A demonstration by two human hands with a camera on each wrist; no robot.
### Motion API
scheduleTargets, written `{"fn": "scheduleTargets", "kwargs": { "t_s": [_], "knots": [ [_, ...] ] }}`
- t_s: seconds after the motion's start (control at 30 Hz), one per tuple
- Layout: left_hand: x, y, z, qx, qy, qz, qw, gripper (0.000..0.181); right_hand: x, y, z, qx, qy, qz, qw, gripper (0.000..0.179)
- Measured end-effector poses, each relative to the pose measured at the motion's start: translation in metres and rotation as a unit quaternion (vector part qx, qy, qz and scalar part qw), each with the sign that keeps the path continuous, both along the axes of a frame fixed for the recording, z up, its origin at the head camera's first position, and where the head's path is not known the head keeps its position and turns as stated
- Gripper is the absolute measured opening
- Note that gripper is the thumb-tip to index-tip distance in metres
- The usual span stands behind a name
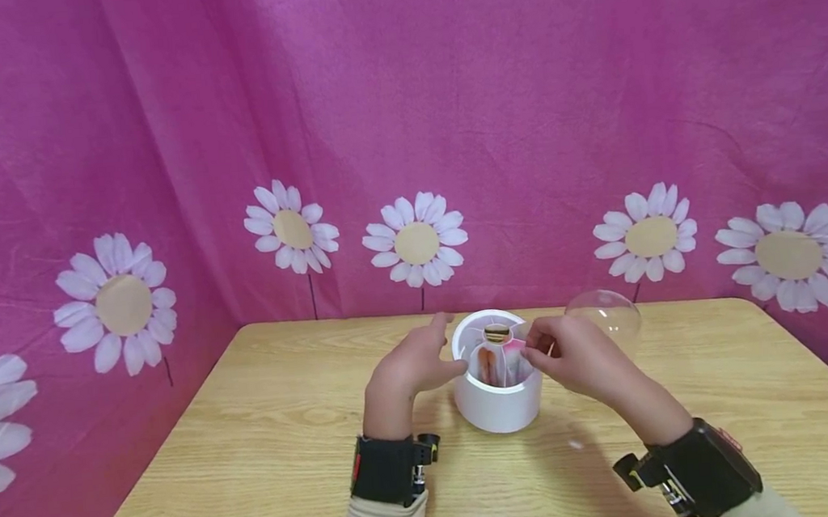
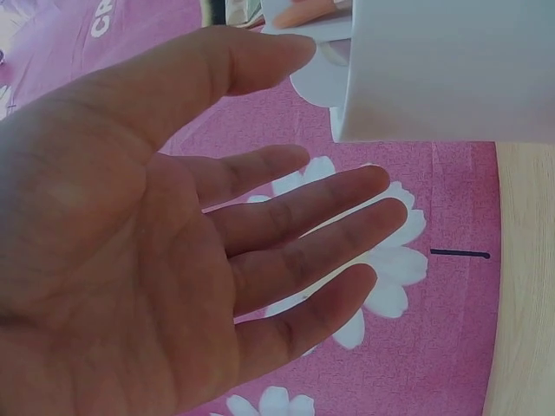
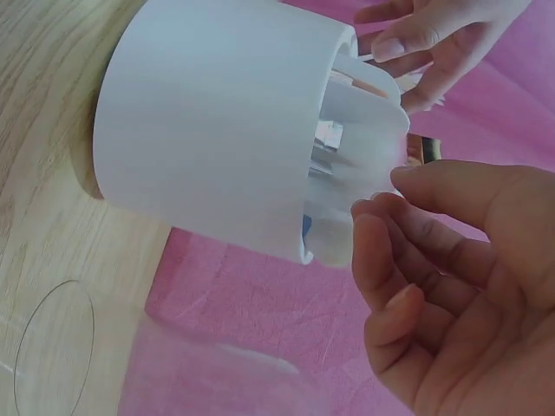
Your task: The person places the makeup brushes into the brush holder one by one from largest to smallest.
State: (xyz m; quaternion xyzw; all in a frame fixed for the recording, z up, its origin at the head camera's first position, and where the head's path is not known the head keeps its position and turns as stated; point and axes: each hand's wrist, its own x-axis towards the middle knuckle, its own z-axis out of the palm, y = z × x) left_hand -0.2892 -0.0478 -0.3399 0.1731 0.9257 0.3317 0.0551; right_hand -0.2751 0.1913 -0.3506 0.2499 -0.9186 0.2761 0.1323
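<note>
A round white makeup brush holder [image 1: 500, 407] stands upright on the table, with a divided insert [image 3: 360, 130] inside its rim. Brushes [image 1: 490, 366] are in the compartments, and a gold-and-black top [image 1: 496, 333] marks the middle. My left hand [image 1: 417, 364] is at the holder's left side with fingers spread and holds nothing; its thumb is close to the rim, and contact is unclear. At the right side, my right hand [image 1: 575, 351] has curled fingers, thumb and index pinching at the insert's edge. The fingertips partly hide what lies between them.
A clear domed lid [image 1: 611, 316] rests on the table behind my right hand. The wooden table [image 1: 269, 456] ends against a pink curtain [image 1: 505, 121] printed with white flowers. Each of my wrists carries a black strap with a small camera.
</note>
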Motion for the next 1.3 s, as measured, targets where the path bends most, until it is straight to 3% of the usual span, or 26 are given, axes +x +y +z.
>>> {"fn": "scheduleTargets", "kwargs": {
  "t_s": [0.2, 0.37, 0.43, 0.57, 0.67, 0.77, 0.9, 1.0, 1.07, 1.17, 1.3],
  "knots": [
    [0.001, 0.002, 0.000, 0.005, -0.015, -0.001, 0.9999, 0.075, 0.001, 0.010, 0.002, -0.005, 0.025, -0.017, 0.9995, 0.009],
    [0.000, 0.004, -0.001, 0.031, -0.012, -0.020, 0.9993, 0.084, -0.006, 0.027, 0.003, -0.049, 0.081, -0.101, 0.9904, 0.008],
    [-0.002, 0.005, -0.002, 0.042, -0.006, -0.029, 0.9987, 0.086, -0.011, 0.036, 0.002, -0.063, 0.084, -0.142, 0.9843, 0.023],
    [-0.005, 0.008, -0.007, 0.047, 0.005, -0.051, 0.9976, 0.082, -0.020, 0.051, -0.006, -0.035, 0.014, -0.189, 0.9812, 0.064],
    [-0.007, 0.011, -0.011, 0.045, 0.006, -0.062, 0.9970, 0.082, -0.025, 0.060, -0.014, -0.009, -0.056, -0.189, 0.9804, 0.086],
    [-0.008, 0.014, -0.012, 0.045, 0.011, -0.063, 0.9969, 0.086, -0.029, 0.066, -0.022, -0.018, -0.089, -0.180, 0.9794, 0.095],
    [-0.008, 0.015, -0.014, 0.037, 0.005, -0.042, 0.9984, 0.089, -0.032, 0.066, -0.026, -0.041, -0.058, -0.177, 0.9817, 0.088],
    [-0.008, 0.014, -0.015, 0.032, -0.002, -0.030, 0.9990, 0.088, -0.032, 0.065, -0.021, -0.051, -0.010, -0.182, 0.9820, 0.083],
    [-0.008, 0.014, -0.015, 0.033, -0.004, -0.031, 0.9990, 0.087, -0.032, 0.065, -0.013, -0.071, 0.021, -0.191, 0.9788, 0.082],
    [-0.008, 0.014, -0.014, 0.034, -0.001, -0.040, 0.9986, 0.086, -0.030, 0.068, 0.002, -0.135, 0.048, -0.214, 0.9664, 0.082],
    [-0.008, 0.015, -0.013, 0.038, -0.001, -0.046, 0.9982, 0.087, -0.027, 0.073, 0.018, -0.241, 0.033, -0.218, 0.9453, 0.078]
  ]
}}
